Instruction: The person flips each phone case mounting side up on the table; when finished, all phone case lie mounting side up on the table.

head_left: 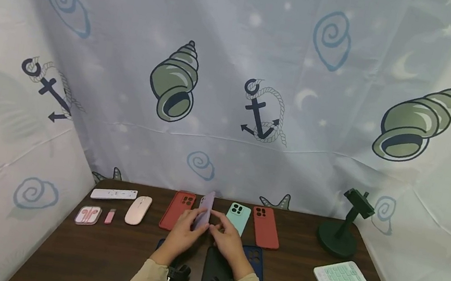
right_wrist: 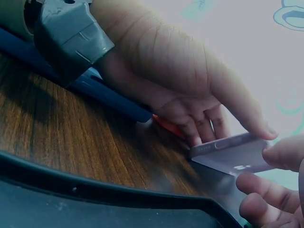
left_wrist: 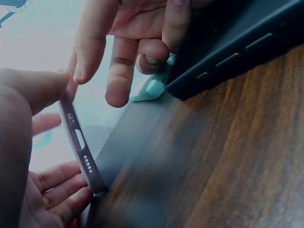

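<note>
Low centre of the head view, I am seeing the lilac phone case [head_left: 207,203] leaning on edge, long axis running up-frame. Left hand [head_left: 185,228] is gripping it; right hand [head_left: 228,239] is reaching from lower right. Left wrist view, left: port cutout [left_wrist: 80,139] showing, one right fingertip [left_wrist: 85,69] touching a corner. Right wrist view, lower right: pale mark [right_wrist: 242,167] showing, unseen elsewhere.

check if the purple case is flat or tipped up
Tipped up on edge: in the head view the left hand holds the purple case with its narrow edge showing.
</note>
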{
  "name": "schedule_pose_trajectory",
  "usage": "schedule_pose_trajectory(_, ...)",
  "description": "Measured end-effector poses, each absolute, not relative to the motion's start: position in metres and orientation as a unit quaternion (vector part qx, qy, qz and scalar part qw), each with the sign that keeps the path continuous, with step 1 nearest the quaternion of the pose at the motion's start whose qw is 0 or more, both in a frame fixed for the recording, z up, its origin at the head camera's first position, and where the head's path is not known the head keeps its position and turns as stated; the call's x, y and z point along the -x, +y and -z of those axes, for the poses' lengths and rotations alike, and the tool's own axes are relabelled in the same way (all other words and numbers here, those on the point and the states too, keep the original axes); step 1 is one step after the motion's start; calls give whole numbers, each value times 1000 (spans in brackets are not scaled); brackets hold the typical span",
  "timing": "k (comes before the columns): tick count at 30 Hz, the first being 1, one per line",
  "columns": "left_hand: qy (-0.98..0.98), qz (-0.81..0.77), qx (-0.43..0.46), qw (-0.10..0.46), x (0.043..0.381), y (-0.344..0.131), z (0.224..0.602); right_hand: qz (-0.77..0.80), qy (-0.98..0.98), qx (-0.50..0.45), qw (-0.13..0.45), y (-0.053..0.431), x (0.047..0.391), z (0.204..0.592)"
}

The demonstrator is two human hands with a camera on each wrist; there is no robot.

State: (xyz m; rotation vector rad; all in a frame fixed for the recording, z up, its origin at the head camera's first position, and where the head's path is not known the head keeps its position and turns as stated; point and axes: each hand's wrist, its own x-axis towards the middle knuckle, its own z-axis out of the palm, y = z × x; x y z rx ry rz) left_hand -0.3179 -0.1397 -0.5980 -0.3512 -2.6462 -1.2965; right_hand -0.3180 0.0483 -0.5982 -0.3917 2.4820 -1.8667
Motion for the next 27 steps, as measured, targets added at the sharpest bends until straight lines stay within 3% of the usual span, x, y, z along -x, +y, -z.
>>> schedule_pose_trajectory(27, -843, 509, 151, 88, 317, -141, 597, 561, 820, 111, 27, 46, 316, 596)
